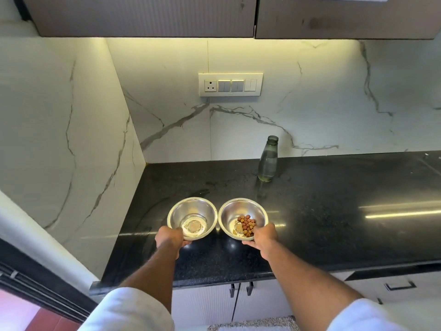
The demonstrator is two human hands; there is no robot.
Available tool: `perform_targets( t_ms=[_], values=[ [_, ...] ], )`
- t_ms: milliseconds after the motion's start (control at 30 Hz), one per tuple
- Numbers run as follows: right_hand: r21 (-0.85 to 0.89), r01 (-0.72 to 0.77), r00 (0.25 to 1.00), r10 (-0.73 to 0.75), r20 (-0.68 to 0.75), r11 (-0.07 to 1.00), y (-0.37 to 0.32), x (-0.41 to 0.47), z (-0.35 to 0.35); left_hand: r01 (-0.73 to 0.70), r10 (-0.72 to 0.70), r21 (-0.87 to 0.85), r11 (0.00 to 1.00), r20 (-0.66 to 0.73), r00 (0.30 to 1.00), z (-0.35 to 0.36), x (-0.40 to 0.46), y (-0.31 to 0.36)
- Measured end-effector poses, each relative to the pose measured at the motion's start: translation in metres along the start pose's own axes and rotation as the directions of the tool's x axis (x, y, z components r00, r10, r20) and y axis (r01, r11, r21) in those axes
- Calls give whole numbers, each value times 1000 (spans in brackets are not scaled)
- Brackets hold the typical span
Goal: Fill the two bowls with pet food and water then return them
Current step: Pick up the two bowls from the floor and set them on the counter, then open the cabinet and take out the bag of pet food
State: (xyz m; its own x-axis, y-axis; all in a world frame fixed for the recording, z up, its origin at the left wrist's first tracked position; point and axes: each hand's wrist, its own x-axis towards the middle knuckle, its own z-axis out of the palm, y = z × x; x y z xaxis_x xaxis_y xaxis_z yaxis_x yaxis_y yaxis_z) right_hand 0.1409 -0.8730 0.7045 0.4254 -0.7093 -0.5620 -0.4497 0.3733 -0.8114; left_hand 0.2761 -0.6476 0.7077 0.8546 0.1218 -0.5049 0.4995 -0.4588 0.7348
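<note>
White sleeves sit right at the bottom of the view, both bare forearms reaching out over the black tabletop [322, 225]. Left hand [170, 238] grips the near rim of the left bowl [192, 217], thumb over the edge and fingers curled underneath. Right hand [263, 238] does the same with the right bowl [243, 217], fingers showing under its base.

Both are shiny steel bowls, side by side with rims touching or just about. Right one has a small heap of brown pet food [247, 225] pieces on the near right side of its bottom. Left one looks like it has a little water in the bottom, but with all the reflections I can't say for sure. Can't tell either if the bowls are resting on the tabletop or lifted slightly off it.

Further back, near the marble wall, a clear glass bottle [268, 160] stands upright with no cap, well apart from the bowls. Above it on the wall is a switch panel [230, 84] with a socket.
</note>
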Motion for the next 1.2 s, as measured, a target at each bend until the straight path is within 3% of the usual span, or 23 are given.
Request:
perform_targets(
  t_ms=[200, 267, 367, 433, 500, 600, 700, 833, 1000, 1067, 1200],
  values=[
    [-61, -14, 1000, 14, 4, 998, 0, 3, -4, -27, 26, 140, 990, 3, 1000, -2, -3, 2],
    [-194, 4, 1000, -8, -20, 981, -4, 1, -5, -50, 55, 220, 974, -18, 998, -4, -7, 5],
    [-622, 117, 969, -225, -98, 774, -13, -1, -10, -99, 124, 293, 951, -68, 990, -10, -16, 19],
    [-728, 185, 927, -364, -95, 660, -26, -4, -12, -151, 189, 312, 938, -94, 978, -15, -19, 32],
    [-721, 255, 894, -441, -78, 644, -46, -9, -11, -252, 305, 329, 910, -119, 945, -24, -24, 49],
    [-663, 363, 837, -542, -78, 655, -90, -22, -3, -474, 559, 405, 782, -118, 821, -37, -36, 87],
    [-588, 491, 768, -638, -56, 643, -146, -47, 10, -660, 775, 456, 597, -116, 621, -53, -59, 143],
    [-379, 652, 706, -709, -13, 657, -229, -89, 26, -783, 908, 462, 417, -175, 381, -81, -100, 223],
    [-120, 781, 617, -787, -1, 613, -324, -139, 42, -791, 961, 555, 257, -237, 146, -113, -142, 297],
    [-4, 776, 631, -775, -32, 631, -356, -158, 47, -781, 970, 592, 198, -234, 69, -121, -153, 319],
    [339, 620, 761, -647, -43, 707, -403, -182, 57, -765, 979, 626, 147, -202, 23, -129, -162, 347]
  ],
)
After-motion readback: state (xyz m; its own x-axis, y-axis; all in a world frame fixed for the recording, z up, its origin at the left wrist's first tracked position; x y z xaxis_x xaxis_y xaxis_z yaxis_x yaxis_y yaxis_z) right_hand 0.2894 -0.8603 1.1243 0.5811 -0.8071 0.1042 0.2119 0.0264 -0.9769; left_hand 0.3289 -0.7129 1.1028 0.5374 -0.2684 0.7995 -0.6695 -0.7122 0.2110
